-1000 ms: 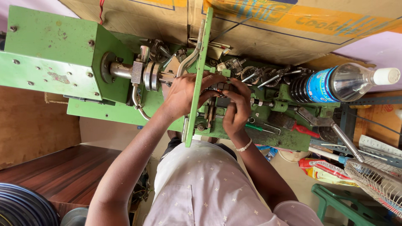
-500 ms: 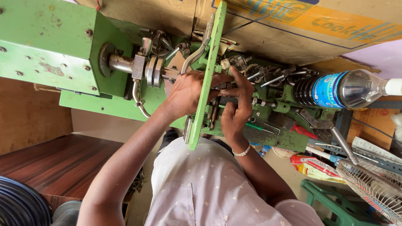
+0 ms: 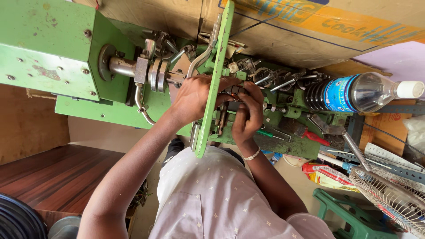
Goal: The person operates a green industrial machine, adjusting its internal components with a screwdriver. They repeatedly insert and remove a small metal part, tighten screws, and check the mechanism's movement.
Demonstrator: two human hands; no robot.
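- Working at the middle of a green machine (image 3: pixel 48 48), both hands meet on a small dark metal part (image 3: pixel 233 94) with an orange-tinted bit, just right of the upright green plate (image 3: pixel 212 84).
- Left hand (image 3: pixel 195 95): on the left side of the plate, fingers curled and reaching past its edge to the part. Cannot tell whether they pinch it; the plate hides the fingertips.
- Right hand (image 3: pixel 247 116): fingers bent, closed down onto the part from the right. Thin bracelet (image 3: pixel 252 155) on the wrist.
- Steel shaft (image 3: pixel 133 68) with collars runs from the green housing toward the left hand; curved chrome lever (image 3: pixel 201 55) rises just above that hand.
- Right of the hands: cluster of steel levers and springs (image 3: pixel 274 79), then a clear plastic bottle (image 3: pixel 358 93) with blue label and white cap lying on its side.
- Red-handled tool (image 3: pixel 316 137) on the machine base near the right hand.
- Cardboard box (image 3: pixel 310 26) behind the machine.
- Wire fan guard (image 3: pixel 389 190), green stool (image 3: pixel 349 212) and a snack packet (image 3: pixel 327 173) at lower right; dark wooden surface (image 3: pixel 48 177) at lower left.
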